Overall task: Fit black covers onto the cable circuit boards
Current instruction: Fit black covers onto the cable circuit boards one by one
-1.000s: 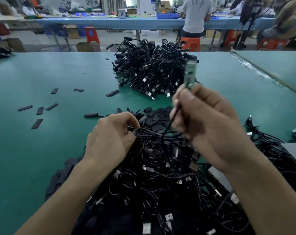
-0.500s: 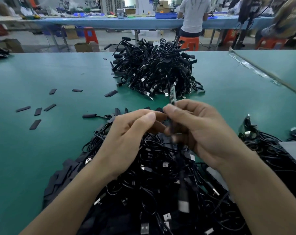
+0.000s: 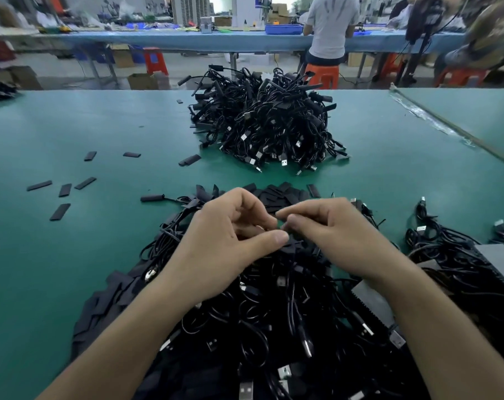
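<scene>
Left hand and right hand tip to tip over the near cable pile, fingers curled in a tight pinch. Between them a black cover, peeking out just under the left thumb; circuit board hidden.

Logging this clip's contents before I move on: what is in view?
Table: one, green, foreground.
Far cable pile: one, black, table centre.
Near cable pile: one, black, under the hands.
Loose covers: about seven, black, table left.
Cover heap: one, black, just behind the hands.
Bench: one, blue, background.
Person: one, white shirt, at the bench.
Hands: two; left hand and right hand pinch a small black piece between them.
</scene>
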Motion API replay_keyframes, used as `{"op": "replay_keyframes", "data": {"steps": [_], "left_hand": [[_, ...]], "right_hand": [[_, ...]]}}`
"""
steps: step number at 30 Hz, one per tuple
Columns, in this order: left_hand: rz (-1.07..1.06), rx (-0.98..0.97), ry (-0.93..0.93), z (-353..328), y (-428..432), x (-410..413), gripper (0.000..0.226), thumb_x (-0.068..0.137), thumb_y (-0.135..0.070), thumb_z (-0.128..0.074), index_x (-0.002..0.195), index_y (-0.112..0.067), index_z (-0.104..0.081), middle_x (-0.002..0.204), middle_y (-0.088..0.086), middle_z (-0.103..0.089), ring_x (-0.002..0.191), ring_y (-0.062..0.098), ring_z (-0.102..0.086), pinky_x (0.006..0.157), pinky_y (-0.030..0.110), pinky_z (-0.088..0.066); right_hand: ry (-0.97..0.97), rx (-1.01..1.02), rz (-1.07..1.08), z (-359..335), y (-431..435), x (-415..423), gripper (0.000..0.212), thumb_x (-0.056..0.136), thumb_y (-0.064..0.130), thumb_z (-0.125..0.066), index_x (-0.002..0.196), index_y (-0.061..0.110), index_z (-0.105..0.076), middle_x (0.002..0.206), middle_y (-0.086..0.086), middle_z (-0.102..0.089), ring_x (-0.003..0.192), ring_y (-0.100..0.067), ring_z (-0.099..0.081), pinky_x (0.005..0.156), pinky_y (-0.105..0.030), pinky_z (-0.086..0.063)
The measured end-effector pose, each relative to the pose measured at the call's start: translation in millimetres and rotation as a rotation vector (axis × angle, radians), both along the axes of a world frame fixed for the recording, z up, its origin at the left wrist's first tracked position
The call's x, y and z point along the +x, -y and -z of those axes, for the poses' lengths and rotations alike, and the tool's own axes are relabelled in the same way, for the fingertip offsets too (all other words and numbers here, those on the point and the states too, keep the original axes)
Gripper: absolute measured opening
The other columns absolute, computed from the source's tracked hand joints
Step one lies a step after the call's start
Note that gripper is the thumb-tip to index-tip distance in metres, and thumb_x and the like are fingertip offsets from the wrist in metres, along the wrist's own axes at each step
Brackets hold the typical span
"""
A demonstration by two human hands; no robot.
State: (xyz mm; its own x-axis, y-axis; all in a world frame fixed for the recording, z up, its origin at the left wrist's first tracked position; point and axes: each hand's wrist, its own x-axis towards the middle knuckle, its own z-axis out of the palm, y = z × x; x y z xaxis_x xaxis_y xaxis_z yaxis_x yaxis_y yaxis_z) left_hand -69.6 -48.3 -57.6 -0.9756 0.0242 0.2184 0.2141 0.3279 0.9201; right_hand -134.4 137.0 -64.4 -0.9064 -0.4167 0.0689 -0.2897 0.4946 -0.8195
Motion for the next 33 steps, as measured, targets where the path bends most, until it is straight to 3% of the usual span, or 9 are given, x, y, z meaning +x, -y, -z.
{"op": "replay_keyframes", "data": {"steps": [4,8,13,16,20,24,28,31,33], "left_hand": [[-0.016,-0.045,0.012,2.8,4.2,-2.5,0.034,0.070,-0.005,-0.087,0.077,-0.028,-0.063,0.087,-0.004,-0.076,0.078,0.010,-0.074,0.072,0.023,-0.059],[-0.026,-0.135,-0.012,3.1,6.2,-2.4,0.032,0.068,-0.006,-0.088,0.078,-0.026,-0.064,0.081,-0.006,-0.074,0.069,0.007,-0.072,0.065,0.019,-0.056],[-0.127,-0.216,-0.105,3.4,3.5,-2.1,0.021,0.077,-0.019,-0.081,0.075,-0.027,-0.062,0.062,-0.005,-0.068,0.050,0.010,-0.064,0.050,0.019,-0.048],[-0.178,-0.167,-0.101,2.8,2.8,-1.5,0.019,0.086,-0.021,-0.074,0.074,-0.027,-0.061,0.058,-0.005,-0.069,0.043,0.006,-0.061,0.045,0.017,-0.047],[-0.227,-0.196,-0.081,0.9,0.9,-1.6,0.018,0.089,-0.040,-0.066,0.077,-0.027,-0.067,0.057,-0.009,-0.069,0.040,-0.004,-0.052,0.046,0.008,-0.038],[-0.194,-0.147,-0.057,0.4,2.9,-2.9,0.032,0.091,-0.057,-0.056,0.075,-0.034,-0.071,0.057,-0.009,-0.067,0.045,-0.002,-0.053,0.049,0.012,-0.040],[-0.184,-0.075,-0.074,1.7,3.8,-4.5,0.019,0.092,-0.037,-0.062,0.078,-0.033,-0.075,0.064,0.003,-0.069,0.051,0.008,-0.053,0.052,0.025,-0.044],[-0.118,-0.026,-0.055,1.8,1.9,-3.6,0.016,0.088,-0.045,-0.065,0.087,-0.033,-0.075,0.075,0.012,-0.071,0.061,0.034,-0.060,0.057,0.046,-0.050],[-0.078,-0.027,-0.045,1.0,1.3,-1.5,0.021,0.083,-0.050,-0.070,0.086,-0.030,-0.076,0.074,0.004,-0.073,0.066,0.027,-0.067,0.061,0.039,-0.055]], "right_hand": [[-0.023,0.179,-0.017,10.2,10.6,3.0,0.013,0.094,0.038,-0.063,0.102,0.037,-0.073,0.090,0.012,-0.072,0.085,-0.001,-0.064,0.078,-0.019,-0.048],[0.014,0.248,-0.056,8.6,11.3,5.7,0.022,0.097,0.048,-0.054,0.105,0.038,-0.071,0.092,0.013,-0.071,0.089,-0.001,-0.062,0.073,-0.013,-0.045],[0.084,0.036,-0.121,9.1,11.8,3.8,0.036,0.090,0.035,-0.070,0.125,0.034,-0.062,0.077,0.010,-0.070,0.061,0.005,-0.059,0.058,-0.012,-0.042],[0.061,-0.083,-0.066,5.2,8.0,2.9,0.030,0.086,0.025,-0.076,0.114,0.032,-0.068,0.077,0.007,-0.073,0.061,0.001,-0.061,0.062,-0.020,-0.048],[0.094,-0.364,0.005,-4.3,5.0,5.5,0.023,0.083,0.009,-0.077,0.101,0.023,-0.071,0.072,0.003,-0.073,0.054,0.000,-0.060,0.048,-0.010,-0.044],[0.187,-0.562,-0.219,-11.3,7.9,11.9,0.025,0.075,0.010,-0.079,0.097,0.018,-0.071,0.075,-0.006,-0.075,0.066,-0.012,-0.069,0.064,-0.017,-0.053],[0.118,-0.439,-0.144,-9.2,4.8,7.4,0.015,0.089,0.008,-0.069,0.096,0.020,-0.075,0.082,-0.003,-0.077,0.072,-0.011,-0.073,0.063,-0.019,-0.056],[0.021,-0.286,-0.159,-5.8,0.8,3.4,0.027,0.091,0.005,-0.067,0.093,0.031,-0.076,0.081,0.011,-0.077,0.074,0.001,-0.071,0.058,-0.007,-0.049],[-0.138,-0.086,-0.113,2.1,1.0,0.5,0.024,0.091,0.015,-0.069,0.095,0.038,-0.074,0.087,0.018,-0.074,0.082,0.005,-0.068,0.069,-0.008,-0.049]]}}
